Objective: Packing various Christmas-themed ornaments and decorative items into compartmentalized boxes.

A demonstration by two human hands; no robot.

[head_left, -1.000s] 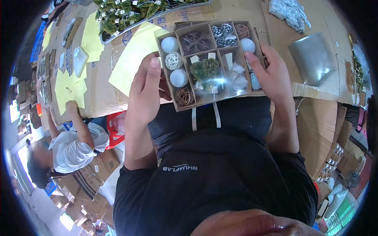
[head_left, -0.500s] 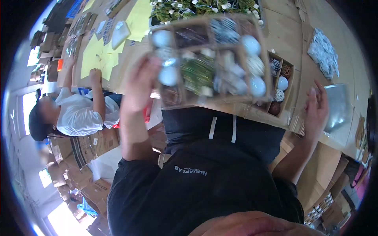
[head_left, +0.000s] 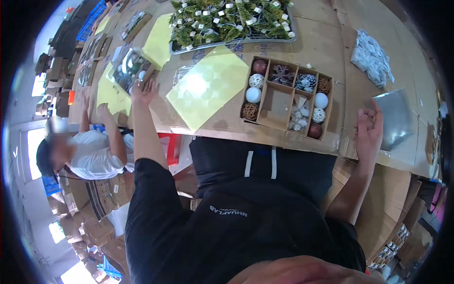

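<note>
Left hand point(head_left: 144, 90) spread open touching filled clear-lidded ornament box point(head_left: 132, 69), far left of open brown cardboard divided ornament box point(head_left: 287, 98), right hand point(head_left: 370, 127) loosely curled, empty, just right of it

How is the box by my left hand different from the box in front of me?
The left box has a clear cover over its ornaments and lies far out at the left hand's fingertips. The front box is uncovered, sits near the table edge, untouched, and its centre compartment is empty. Both are brown divided cardboard boxes of ball ornaments.
</note>
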